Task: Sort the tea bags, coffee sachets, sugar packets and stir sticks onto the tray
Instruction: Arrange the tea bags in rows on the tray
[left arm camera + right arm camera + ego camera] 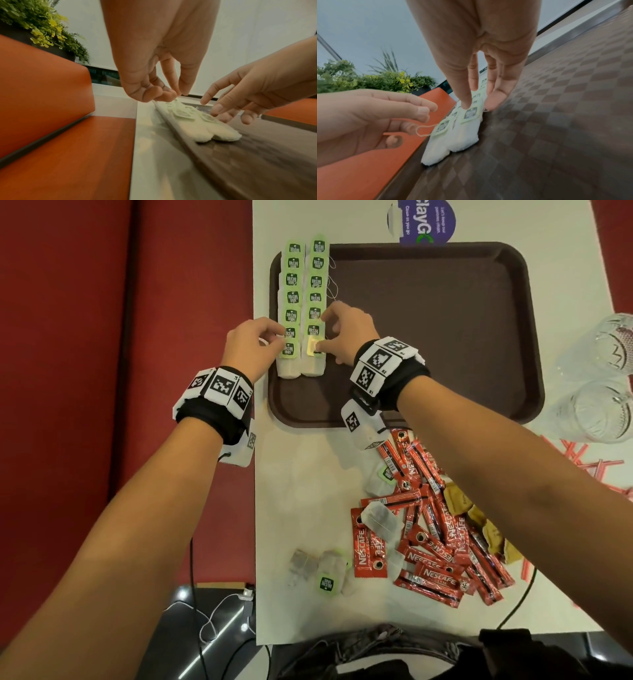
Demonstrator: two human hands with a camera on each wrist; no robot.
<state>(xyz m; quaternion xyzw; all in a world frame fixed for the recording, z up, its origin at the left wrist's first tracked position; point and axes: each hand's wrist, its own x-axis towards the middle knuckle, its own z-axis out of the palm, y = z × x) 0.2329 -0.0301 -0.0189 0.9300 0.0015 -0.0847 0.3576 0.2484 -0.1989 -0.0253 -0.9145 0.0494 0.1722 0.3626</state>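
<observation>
Tea bags (303, 302): 2 overlapping rows, white pouches, green tags, left side of brown tray (445, 337)
Left hand (253, 344): pinching a tag string, seemingly
Right hand (346, 332): straight fingertips pressing nearest tag

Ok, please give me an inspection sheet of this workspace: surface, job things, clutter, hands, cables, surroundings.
Surface: white table; brown tray on it.
Job things: tea bags in two rows on the tray's left edge; loose tea bags, coffee sachets, brown packets, red stir sticks on the table.
Clutter: two glasses.
Hands: left hand pinches a tea bag string; right hand presses the nearest tag.
Cables: black cable, white cable.
Surroundings: red bench, plants.
</observation>
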